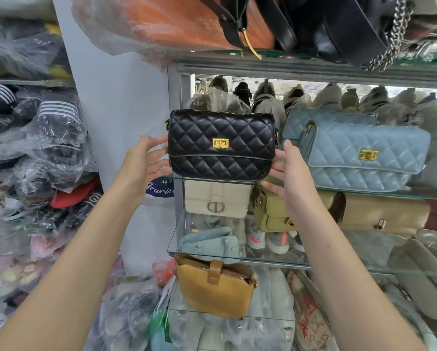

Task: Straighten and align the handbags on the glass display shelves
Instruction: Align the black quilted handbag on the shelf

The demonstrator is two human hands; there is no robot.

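A black quilted handbag (221,144) with a gold clasp stands upright at the left end of the upper glass shelf (364,195). My left hand (146,160) is at its left side and my right hand (288,173) at its right side, both with fingers spread; the fingertips touch or nearly touch the bag's edges. To its right, a blue quilted handbag (364,158) sits slightly tilted on the same shelf, with a second blue bag partly hidden behind it.
On the shelf below stand a cream bag (217,198), an olive bag (268,211) and a tan bag (384,214). Lower down are a pale blue bag (210,241) and a mustard bag (212,287). Plastic-wrapped goods (35,148) are stacked at the left; bags overhang from above.
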